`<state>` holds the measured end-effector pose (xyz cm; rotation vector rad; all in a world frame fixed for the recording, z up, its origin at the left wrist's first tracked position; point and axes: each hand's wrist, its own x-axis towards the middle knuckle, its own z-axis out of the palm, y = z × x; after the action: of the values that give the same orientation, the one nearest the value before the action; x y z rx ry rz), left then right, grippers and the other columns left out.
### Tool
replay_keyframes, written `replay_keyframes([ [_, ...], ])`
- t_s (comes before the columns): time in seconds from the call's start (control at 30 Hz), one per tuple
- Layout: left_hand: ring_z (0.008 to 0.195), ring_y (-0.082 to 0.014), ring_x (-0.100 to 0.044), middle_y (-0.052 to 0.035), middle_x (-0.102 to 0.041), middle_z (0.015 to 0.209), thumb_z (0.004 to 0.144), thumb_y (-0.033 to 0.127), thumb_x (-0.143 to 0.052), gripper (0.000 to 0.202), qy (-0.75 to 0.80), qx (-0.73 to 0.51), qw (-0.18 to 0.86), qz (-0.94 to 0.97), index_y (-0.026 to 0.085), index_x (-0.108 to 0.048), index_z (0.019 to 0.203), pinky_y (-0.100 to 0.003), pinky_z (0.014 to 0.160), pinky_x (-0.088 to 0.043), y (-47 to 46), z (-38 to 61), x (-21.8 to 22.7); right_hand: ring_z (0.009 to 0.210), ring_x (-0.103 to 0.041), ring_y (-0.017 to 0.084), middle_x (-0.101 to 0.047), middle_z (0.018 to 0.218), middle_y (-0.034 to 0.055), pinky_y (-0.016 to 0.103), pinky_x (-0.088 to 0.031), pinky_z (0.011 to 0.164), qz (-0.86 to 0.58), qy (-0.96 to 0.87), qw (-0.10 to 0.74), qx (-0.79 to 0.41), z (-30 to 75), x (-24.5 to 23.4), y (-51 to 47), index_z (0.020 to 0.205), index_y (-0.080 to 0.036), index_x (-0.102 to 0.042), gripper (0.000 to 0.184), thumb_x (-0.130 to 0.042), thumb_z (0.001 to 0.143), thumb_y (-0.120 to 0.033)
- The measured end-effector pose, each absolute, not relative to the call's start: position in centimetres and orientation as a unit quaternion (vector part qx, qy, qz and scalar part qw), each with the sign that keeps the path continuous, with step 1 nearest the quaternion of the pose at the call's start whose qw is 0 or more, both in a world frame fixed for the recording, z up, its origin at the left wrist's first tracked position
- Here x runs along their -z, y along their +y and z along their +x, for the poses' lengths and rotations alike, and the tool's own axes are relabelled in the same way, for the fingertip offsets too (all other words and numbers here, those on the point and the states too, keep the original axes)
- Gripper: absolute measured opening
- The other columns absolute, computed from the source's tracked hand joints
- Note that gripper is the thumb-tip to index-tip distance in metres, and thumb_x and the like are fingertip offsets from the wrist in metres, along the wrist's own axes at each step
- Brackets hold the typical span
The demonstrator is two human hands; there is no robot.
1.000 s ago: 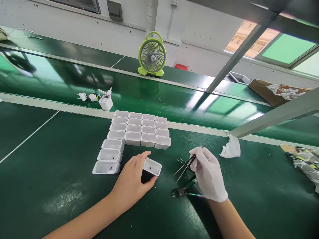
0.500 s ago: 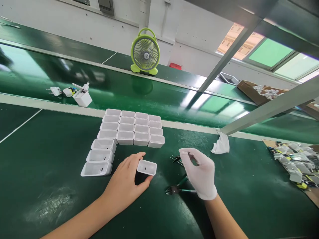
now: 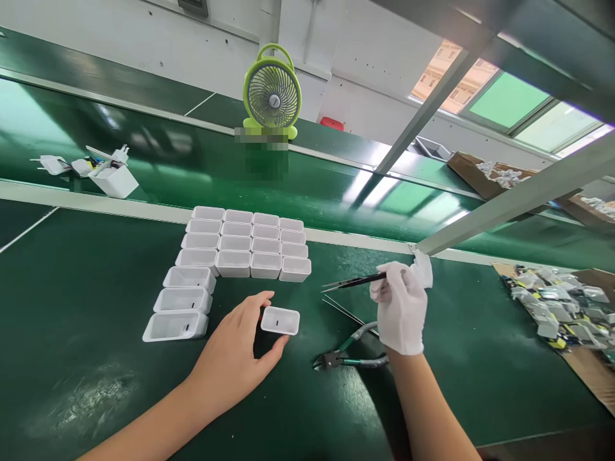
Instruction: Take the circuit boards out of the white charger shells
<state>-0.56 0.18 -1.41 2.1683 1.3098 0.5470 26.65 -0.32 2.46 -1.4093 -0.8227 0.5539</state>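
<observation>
My bare left hand [image 3: 235,352] grips a small white plastic shell [image 3: 280,320] between thumb and fingers, holding it upright on the green table. My right hand [image 3: 401,307], in a white glove, is closed on black tweezers [image 3: 353,282] whose tips point left, raised a little above the table. Under that hand lie green-handled cutters [image 3: 343,355] and a second thin pair of tweezers [image 3: 343,310]. Several more white shells [image 3: 240,246] stand in tidy rows just beyond my left hand.
A green conveyor belt [image 3: 192,166] runs behind the table, carrying a white shell with plug parts [image 3: 108,173]. A green desk fan [image 3: 271,93] stands further back. A tray of circuit parts [image 3: 557,304] sits at the right, a crumpled white glove [image 3: 423,266] near a metal post.
My right hand picked the black tweezers up off the table and lifted them, tips pointing left. My left hand kept hold of the white shell. The camera view shifted slightly right.
</observation>
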Motion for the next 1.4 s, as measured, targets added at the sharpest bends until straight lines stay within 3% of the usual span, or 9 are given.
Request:
replay_keyframes([
  [0.2,0.114,-0.0311,-0.064,-0.009,-0.06,0.129,0.094,0.048,-0.053,0.054,0.476,-0.202,0.274,0.811,0.029,-0.035,0.141,-0.042,0.081,-0.062,0.1,-0.6,1.5,0.049,-0.043,0.01,-0.052,0.056,-0.0027,0.021,-0.033,0.046,-0.669,-0.352,0.609,-0.24,29.5,-0.8,1.5,0.08,-0.019,-0.062,0.028,-0.063,0.091,-0.045],
  [0.33,0.111,-0.0305,-0.065,-0.009,-0.061,0.127,0.095,0.049,-0.053,0.052,0.469,-0.213,0.27,0.814,0.029,-0.036,0.14,-0.042,0.082,-0.062,0.1,-0.6,1.4,0.051,-0.044,0.011,-0.052,0.057,-0.0043,0.021,-0.033,0.046,-0.672,-0.353,0.609,-0.23,30.9,-0.8,1.7,0.1,-0.021,-0.064,0.021,-0.061,0.089,-0.039],
  [0.5,0.111,-0.0306,-0.065,-0.0092,-0.061,0.127,0.095,0.047,-0.052,0.05,0.468,-0.221,0.264,0.814,0.028,-0.037,0.138,-0.042,0.082,-0.062,0.1,-0.5,1.3,0.049,-0.041,0.011,-0.048,0.054,-0.0058,0.022,-0.031,0.045,-0.672,-0.361,0.592,-0.259,31.7,-1.0,1.7,0.113,-0.02,-0.065,0.035,-0.064,0.083,-0.038],
  [0.8,0.117,-0.0321,-0.064,-0.0092,-0.06,0.131,0.092,0.05,-0.057,0.055,0.464,-0.219,0.249,0.821,0.028,-0.037,0.139,-0.042,0.085,-0.061,0.2,-0.5,1.5,0.048,-0.035,0.008,-0.048,0.054,-0.0062,0.021,-0.025,0.044,-0.669,-0.34,0.592,-0.295,32.4,-0.6,1.9,0.107,-0.016,-0.066,0.038,-0.072,0.074,-0.034],
  [1.07,0.117,-0.0321,-0.064,-0.0094,-0.059,0.132,0.094,0.049,-0.054,0.052,0.462,-0.21,0.252,0.824,0.029,-0.037,0.139,-0.043,0.084,-0.062,0.2,-0.5,1.3,0.054,-0.044,0.01,-0.053,0.063,-0.0039,0.021,-0.033,0.048,-0.611,-0.294,0.643,-0.356,32.1,-0.7,1.8,0.11,-0.02,-0.065,0.044,-0.077,0.075,-0.044],
  [1.4,0.115,-0.0317,-0.065,-0.0092,-0.059,0.131,0.094,0.048,-0.053,0.051,0.463,-0.208,0.249,0.825,0.029,-0.036,0.139,-0.042,0.082,-0.063,0.2,-0.6,1.4,0.053,-0.043,0.008,-0.054,0.068,-0.004,0.021,-0.035,0.047,-0.561,-0.226,0.649,-0.462,32.3,1.6,2.6,0.096,-0.023,-0.062,0.04,-0.081,0.062,-0.034],
])
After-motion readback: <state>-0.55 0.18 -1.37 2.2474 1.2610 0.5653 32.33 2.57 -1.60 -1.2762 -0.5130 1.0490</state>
